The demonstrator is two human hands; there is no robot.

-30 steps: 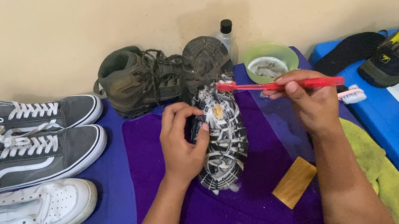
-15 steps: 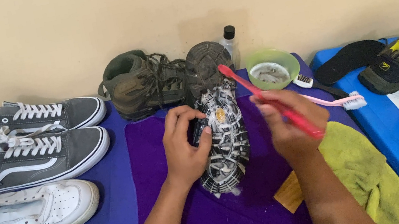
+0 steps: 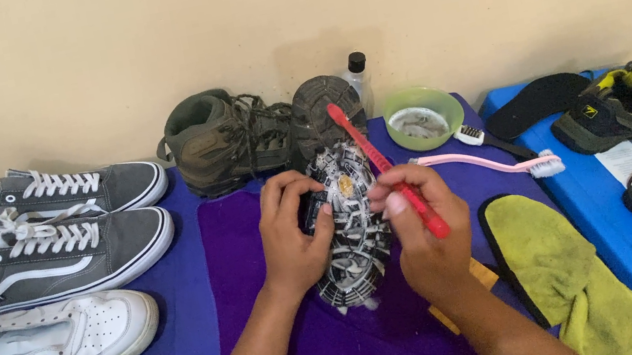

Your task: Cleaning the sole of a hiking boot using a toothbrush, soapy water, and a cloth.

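Observation:
A shoe (image 3: 351, 228) lies sole up on the purple cloth (image 3: 242, 251), its black tread streaked with white foam. My left hand (image 3: 289, 230) grips its left side. My right hand (image 3: 420, 228) holds a red toothbrush (image 3: 378, 162) by the handle, close over the right edge of the sole. The brush head points away from me, near the toe of the shoe and in front of the brown boot's sole (image 3: 325, 106).
Brown boots (image 3: 218, 138), a bottle (image 3: 357, 75) and a green bowl (image 3: 419, 112) stand at the back. A pink brush (image 3: 487, 163) and a yellow cloth (image 3: 561, 264) lie right; a wooden block (image 3: 484, 273) peeks out by my wrist. Grey sneakers (image 3: 50, 242) and white sneakers (image 3: 41, 338) sit left. More shoes (image 3: 624, 106) rest on a blue lid.
My right hand swung the red toothbrush from lying crosswise to pointing away, and drew in left over the sole. The left hand kept its hold on the shoe.

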